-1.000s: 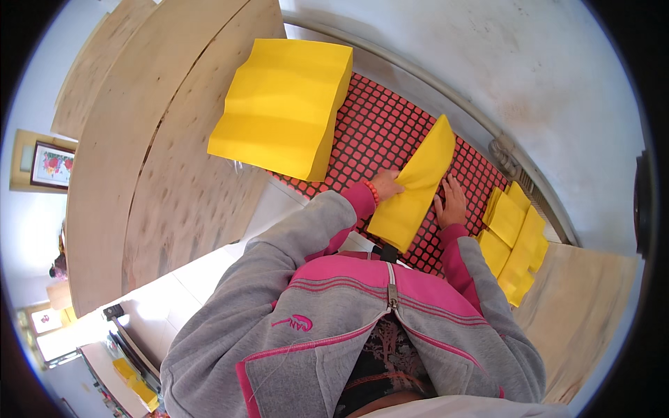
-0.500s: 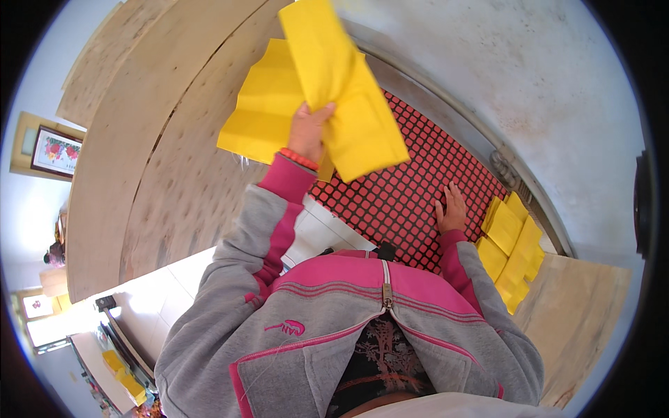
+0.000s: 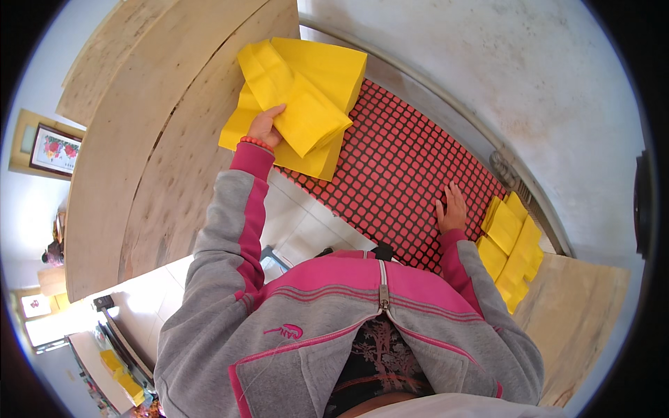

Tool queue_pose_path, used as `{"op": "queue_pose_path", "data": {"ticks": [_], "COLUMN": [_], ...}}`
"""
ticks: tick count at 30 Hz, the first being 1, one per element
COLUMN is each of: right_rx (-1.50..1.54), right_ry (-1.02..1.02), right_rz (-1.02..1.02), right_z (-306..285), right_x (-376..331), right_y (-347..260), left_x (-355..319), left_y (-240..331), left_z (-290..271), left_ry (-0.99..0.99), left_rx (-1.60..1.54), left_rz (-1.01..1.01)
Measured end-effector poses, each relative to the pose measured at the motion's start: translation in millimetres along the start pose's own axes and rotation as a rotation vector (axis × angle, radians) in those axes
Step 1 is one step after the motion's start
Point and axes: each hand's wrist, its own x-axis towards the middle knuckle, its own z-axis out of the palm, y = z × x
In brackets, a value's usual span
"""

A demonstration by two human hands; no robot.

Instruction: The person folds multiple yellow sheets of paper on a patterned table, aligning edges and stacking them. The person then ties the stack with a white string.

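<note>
My left hand (image 3: 265, 128) grips the near edge of a folded yellow cloth (image 3: 305, 108), thumb on top and fingers beneath. The cloth lies slantwise over a wider yellow cloth sheet (image 3: 327, 57), whose far and near parts stick out around it. Both rest where the wooden boards meet a surface with a red-and-black grid cover (image 3: 397, 167). On the right part of that cover, my right hand (image 3: 451, 209) lies flat with its fingers stretched, holding nothing. Close to its right is a pile of folded yellow cloths (image 3: 512, 240).
Long wooden boards (image 3: 160, 139) stretch along the left. A stained pale wall (image 3: 529, 83) with a pipe along its foot bounds the far right side. At lower right is another wooden board (image 3: 578, 306). White floor tiles (image 3: 306, 226) show between me and the grid cover.
My left hand has moved left and slightly nearer, bringing the folded yellow cloth down from a raised, blurred position onto the wider sheet. My right hand has stayed in place.
</note>
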Motion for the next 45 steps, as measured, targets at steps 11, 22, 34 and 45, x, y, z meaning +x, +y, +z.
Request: {"op": "queue_pose_path", "data": {"ticks": [11,22,34,45], "right_rx": [0.048,0.031,0.048,0.096], "right_ry": [0.033,0.014,-0.003,0.085], "right_rz": [-0.017,0.003,0.019,-0.069], "right_z": [-5.6,-3.9,-5.3,6.8], "right_x": [0.2,0.0,0.7,-5.1], "right_y": [-3.5,-2.2,-3.1,17.9], "left_x": [-26.1,-32.7,-135.3,-192.5], "left_y": [1.8,-13.8,-21.5,-145.6], "left_z": [-11.4,-5.8,-32.4,-84.3], "left_ry": [-0.08,-0.054,0.062,-0.173], "left_rx": [0.327,0.058,0.433,0.657], "left_rz": [0.007,-0.051,-0.02,-0.454]}}
